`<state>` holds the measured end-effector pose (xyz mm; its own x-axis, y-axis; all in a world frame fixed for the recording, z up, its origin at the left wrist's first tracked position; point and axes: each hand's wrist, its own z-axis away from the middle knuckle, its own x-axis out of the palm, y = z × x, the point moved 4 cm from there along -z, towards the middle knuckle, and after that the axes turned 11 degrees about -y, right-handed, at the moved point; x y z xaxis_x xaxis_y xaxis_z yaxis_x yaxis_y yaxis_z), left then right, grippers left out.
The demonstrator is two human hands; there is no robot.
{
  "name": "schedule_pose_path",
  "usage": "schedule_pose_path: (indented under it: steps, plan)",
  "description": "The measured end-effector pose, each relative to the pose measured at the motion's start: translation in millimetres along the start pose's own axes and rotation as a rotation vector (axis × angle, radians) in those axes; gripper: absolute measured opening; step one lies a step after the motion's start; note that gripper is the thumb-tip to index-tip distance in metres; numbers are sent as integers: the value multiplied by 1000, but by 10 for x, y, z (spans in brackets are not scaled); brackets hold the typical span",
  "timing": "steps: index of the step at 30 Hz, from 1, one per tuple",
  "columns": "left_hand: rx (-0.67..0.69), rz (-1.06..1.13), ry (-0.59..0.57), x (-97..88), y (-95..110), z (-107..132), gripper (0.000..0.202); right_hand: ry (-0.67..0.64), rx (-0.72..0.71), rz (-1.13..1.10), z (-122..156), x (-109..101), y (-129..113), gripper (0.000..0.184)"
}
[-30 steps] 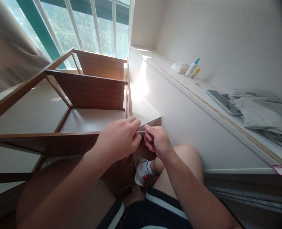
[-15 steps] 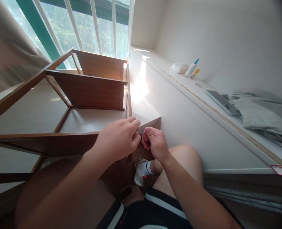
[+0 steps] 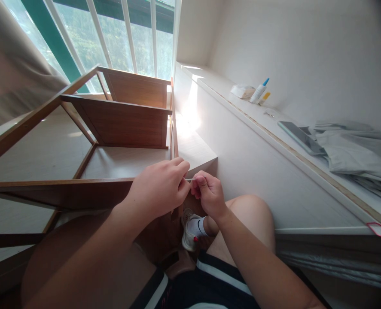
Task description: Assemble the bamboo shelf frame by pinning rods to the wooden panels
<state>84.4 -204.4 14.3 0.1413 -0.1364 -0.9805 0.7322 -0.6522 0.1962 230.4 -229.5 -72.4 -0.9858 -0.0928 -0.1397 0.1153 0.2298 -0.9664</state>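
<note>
A thin metal rod (image 3: 192, 179), like a hex key, spans the small gap between my two hands. My right hand (image 3: 210, 194) is closed, with thumb and forefinger pinching the rod's right end. The rod's left end disappears at the curled fingers of my left hand (image 3: 160, 185). That hand is closed too, at the near right corner of a brown wooden shelf frame (image 3: 129, 124); what its fingers grip is hidden from view. The frame has several panels and lies in front of my legs.
Along the right runs a white ledge (image 3: 229, 118). On it are a white tube with a blue tip (image 3: 259, 92), a small metal piece (image 3: 269, 114), a phone (image 3: 300, 137) and folded grey cloth (image 3: 354, 150). A barred window (image 3: 126, 38) and a curtain (image 3: 13, 64) are behind the frame.
My right hand has shifted slightly left, closer to my left hand, and less of the rod shows between them. My left hand and the shelf frame stay put.
</note>
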Motion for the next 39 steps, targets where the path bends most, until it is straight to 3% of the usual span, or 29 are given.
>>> schedule_pose_path:
  steps: [5, 23, 31, 39]
  plan:
    - [-3, 6, 4, 2, -5, -2, 10, 46, 26, 0, -8, 0, 34, 49]
    - [1, 11, 8, 6, -2, -6, 12, 7, -23, -7, -69, 40, 132, 52]
    - [-4, 3, 7, 7, -3, -6, 11, -101, -201, 187, -99, -82, 82, 45]
    - [-9, -4, 5, 4, -5, 5, 10, -113, -120, 110, -152, -72, 25, 50]
